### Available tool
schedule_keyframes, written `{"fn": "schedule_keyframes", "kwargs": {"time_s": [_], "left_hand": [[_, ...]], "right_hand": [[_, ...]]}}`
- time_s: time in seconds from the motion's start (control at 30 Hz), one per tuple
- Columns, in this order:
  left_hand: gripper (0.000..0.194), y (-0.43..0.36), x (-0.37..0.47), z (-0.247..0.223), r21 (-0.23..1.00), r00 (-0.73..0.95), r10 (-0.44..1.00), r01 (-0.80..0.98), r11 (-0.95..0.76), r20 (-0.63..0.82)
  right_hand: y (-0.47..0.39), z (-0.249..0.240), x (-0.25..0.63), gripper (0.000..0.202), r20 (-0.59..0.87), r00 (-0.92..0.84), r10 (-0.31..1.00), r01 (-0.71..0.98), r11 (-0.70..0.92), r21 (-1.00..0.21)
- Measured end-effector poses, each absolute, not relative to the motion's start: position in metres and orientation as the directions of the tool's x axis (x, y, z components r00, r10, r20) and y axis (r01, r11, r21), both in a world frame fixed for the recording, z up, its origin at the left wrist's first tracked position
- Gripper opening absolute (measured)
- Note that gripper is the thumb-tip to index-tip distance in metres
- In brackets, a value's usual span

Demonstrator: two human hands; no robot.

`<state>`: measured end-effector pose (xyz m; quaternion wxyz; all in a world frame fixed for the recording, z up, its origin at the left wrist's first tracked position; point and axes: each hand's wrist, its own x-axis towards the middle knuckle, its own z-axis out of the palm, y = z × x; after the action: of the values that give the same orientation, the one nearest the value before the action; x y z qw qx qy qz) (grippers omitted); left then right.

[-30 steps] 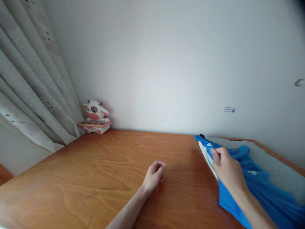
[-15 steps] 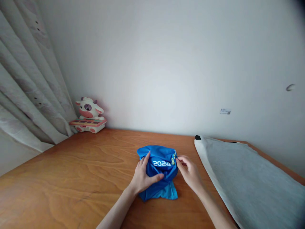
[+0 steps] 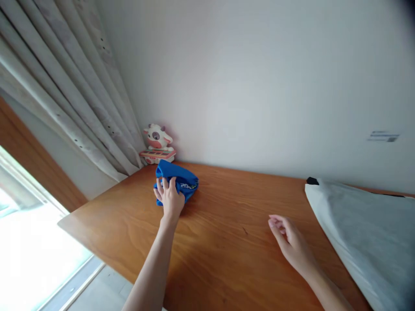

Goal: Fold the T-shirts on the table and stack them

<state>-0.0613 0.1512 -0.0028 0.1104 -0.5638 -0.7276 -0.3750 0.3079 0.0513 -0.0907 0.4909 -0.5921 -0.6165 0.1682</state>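
Observation:
A crumpled piece of blue cloth [image 3: 181,172] printed with white digits lies at the far left of the wooden table. My left hand [image 3: 171,198] reaches over it from the front and grips it, fingers bent into the fabric and partly covering the print. Whether the cloth is a garment or a bag cannot be told. My right hand [image 3: 290,242] hovers above the table at the right, well apart from the cloth. Its fingers are loosely curled, the thumb a little away from them, and nothing shows in it.
Behind the cloth, a cow-shaped toy keyboard [image 3: 158,144] stands in the corner by the curtain [image 3: 81,82]. A grey-white sheet-like item [image 3: 359,229] covers the table's right side. The wooden table [image 3: 227,242] ends at the left beside a bright opening.
The blue cloth has moved to the far left, near the toy, with my left hand on it. My right hand has let go of the cloth. The view has turned left.

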Motion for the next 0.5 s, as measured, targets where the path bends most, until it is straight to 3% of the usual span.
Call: {"fn": "schedule_keyframes", "kwargs": {"time_s": [0.07,0.13,0.3,0.4,0.5], "left_hand": [[0.067,0.154,-0.077,-0.006,0.337,-0.346,0.74,0.926,0.171,0.576],[0.065,0.157,-0.08,-0.016,0.295,-0.305,0.785,0.942,0.163,0.539],[0.03,0.16,-0.037,-0.047,0.37,0.096,0.925,0.897,-0.24,0.367],[0.019,0.154,0.008,-0.062,0.423,0.334,0.878,0.78,-0.462,0.343],[0.017,0.143,0.041,-0.071,0.493,0.466,0.807,0.64,-0.59,0.361]], "right_hand": [[0.052,-0.094,0.308,0.042,0.418,0.147,0.897,0.591,0.259,-0.764],[0.053,-0.097,0.306,0.04,0.436,0.118,0.892,0.615,0.279,-0.737],[0.052,-0.089,0.308,0.03,0.487,0.101,0.867,0.746,0.259,-0.614],[0.047,-0.072,0.333,0.023,0.432,0.204,0.878,0.928,-0.032,-0.372],[0.033,-0.055,0.377,0.035,0.329,0.522,0.787,0.851,-0.505,-0.143]]}}
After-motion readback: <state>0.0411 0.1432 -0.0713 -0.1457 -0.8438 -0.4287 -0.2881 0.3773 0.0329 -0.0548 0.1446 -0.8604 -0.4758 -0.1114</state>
